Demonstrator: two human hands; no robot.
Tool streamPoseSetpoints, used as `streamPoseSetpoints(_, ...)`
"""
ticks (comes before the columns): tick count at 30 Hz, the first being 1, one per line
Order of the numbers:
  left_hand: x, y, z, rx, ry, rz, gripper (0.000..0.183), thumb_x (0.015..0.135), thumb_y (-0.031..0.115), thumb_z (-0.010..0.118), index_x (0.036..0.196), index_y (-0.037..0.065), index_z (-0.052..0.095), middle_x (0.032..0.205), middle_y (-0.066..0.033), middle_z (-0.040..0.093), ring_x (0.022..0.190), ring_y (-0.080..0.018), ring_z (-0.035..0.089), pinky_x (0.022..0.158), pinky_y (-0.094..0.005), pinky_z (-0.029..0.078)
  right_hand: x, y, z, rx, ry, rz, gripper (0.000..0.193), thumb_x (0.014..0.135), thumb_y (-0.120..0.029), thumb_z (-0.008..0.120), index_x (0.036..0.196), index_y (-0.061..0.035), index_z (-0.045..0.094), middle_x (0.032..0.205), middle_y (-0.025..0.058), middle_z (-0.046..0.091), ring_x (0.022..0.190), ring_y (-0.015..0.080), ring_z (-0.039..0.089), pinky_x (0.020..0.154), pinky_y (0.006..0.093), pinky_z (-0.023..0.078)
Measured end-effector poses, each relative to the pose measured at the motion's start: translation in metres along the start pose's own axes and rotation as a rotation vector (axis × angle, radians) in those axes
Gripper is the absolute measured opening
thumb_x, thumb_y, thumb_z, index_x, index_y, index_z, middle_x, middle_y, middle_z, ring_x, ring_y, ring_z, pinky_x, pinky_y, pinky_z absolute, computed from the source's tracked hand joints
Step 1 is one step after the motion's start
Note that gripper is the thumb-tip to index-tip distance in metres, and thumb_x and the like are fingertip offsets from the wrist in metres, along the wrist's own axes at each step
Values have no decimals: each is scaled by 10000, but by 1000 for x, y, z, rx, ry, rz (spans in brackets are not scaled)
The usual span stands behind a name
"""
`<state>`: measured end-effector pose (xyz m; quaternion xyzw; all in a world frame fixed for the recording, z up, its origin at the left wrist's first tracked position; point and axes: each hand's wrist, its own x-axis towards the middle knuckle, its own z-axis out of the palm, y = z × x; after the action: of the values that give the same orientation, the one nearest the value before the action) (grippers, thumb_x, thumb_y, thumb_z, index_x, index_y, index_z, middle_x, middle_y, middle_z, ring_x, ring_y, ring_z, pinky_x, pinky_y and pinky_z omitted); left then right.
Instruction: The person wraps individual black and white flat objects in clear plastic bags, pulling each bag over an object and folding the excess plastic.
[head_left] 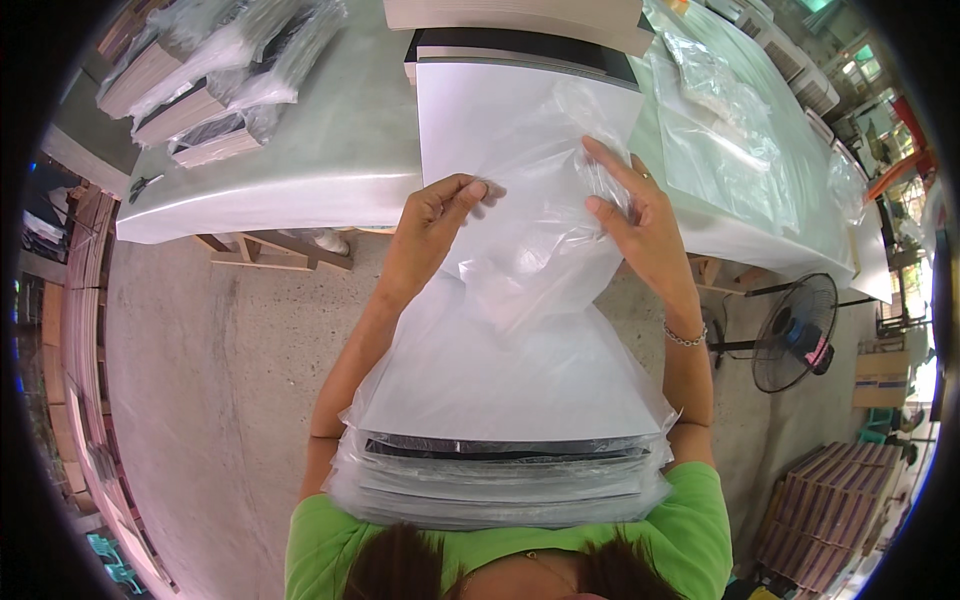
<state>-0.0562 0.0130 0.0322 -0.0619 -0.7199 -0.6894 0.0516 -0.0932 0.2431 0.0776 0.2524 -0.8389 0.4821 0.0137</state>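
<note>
A clear plastic bag (520, 262) lies crumpled over a white sheet or board (470, 110) in front of me. My left hand (432, 222) is closed in a pinch at the bag's left side, thumb against the fingers. At the right, my right hand (645, 225) has bunched film between thumb and fingers, its index finger stretched out. Close to my body rises a stack of plastic-wrapped boards (500, 485), with white and dark edges showing. A broad white face (500, 390) tops this stack under clear film.
Pale boards with a dark layer (520, 45) are piled on the covered table (350, 130). Wrapped bundles (190, 115) lie at its far left, near small scissors (143, 187). Loose plastic film (715, 150) covers the right side. A fan (797, 333) stands on the floor at right.
</note>
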Motion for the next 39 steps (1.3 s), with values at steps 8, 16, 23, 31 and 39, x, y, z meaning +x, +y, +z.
streamPoseSetpoints(8,-3,-4,3,-88,-149,-152,232,875,224,597,894,-1,649,719,-23,599,596,-71,488,544,-211,404,-8,24,19,-416,189,-169,416,783,-77,622,1184,-168,561,1162,91,468,948,257,481,855,371,378)
streamPoseSetpoints(16,-11,-2,16,-345,-162,-218,254,832,248,659,863,-4,659,724,-43,613,602,-74,531,562,-206,432,-11,-9,38,-159,-45,-257,491,759,-140,666,1224,-152,511,1057,69,514,960,206,484,935,393,328)
streamPoseSetpoints(23,-12,-4,9,-287,-184,-265,265,816,256,678,883,1,658,714,-45,620,625,-84,557,564,-216,450,-16,-12,45,-85,-115,-274,488,781,-115,638,1239,-151,472,872,48,572,798,175,558,990,427,291)
streamPoseSetpoints(31,-11,1,9,-275,-267,-256,246,794,258,700,782,28,613,685,-45,605,616,-97,568,553,-222,462,-12,1,43,-288,30,-544,202,761,-33,622,944,-104,574,788,-6,584,776,164,569,988,433,306)
streamPoseSetpoints(39,-11,-4,10,-556,-360,-335,251,807,289,681,806,62,573,710,-12,570,617,-96,560,561,-218,466,-7,6,44,-91,83,-532,200,691,45,653,830,-88,597,781,-20,592,752,145,569,971,424,335)
